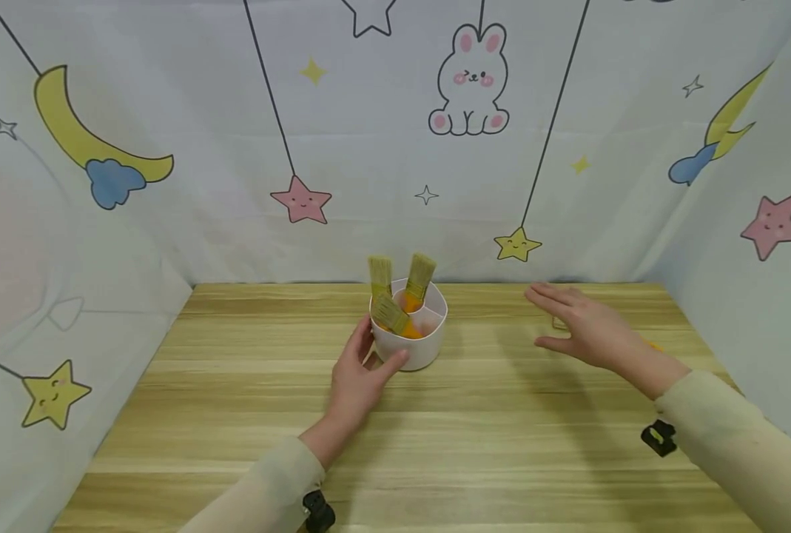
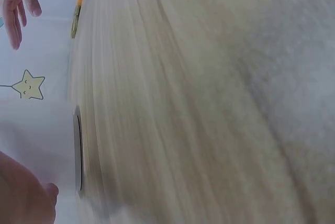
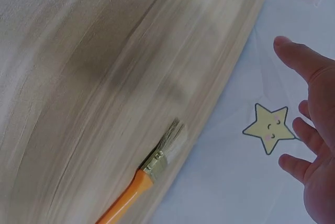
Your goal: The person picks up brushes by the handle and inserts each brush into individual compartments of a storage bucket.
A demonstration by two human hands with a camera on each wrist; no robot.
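Note:
A white divided holder (image 1: 410,352) stands on the table at the middle back. Several paintbrushes (image 1: 419,277) lean in its compartments, pale bristles up and orange handles down. My left hand (image 1: 358,377) grips the holder from its left side, thumb across the front; the left wrist view catches that thumb beside the white wall. Off to the right, my right hand (image 1: 588,326) hovers with fingers extended and nothing in them. Below it lies one more paintbrush (image 3: 141,179) with an orange handle, mostly covered by the hand in the head view.
The wooden table (image 1: 248,400) reaches back to a white cloth backdrop (image 1: 382,148) printed with stars, moons and a rabbit. More cloth hangs at both sides. A dark strapped device (image 1: 658,437) sits near the right sleeve, another (image 1: 318,511) near the left.

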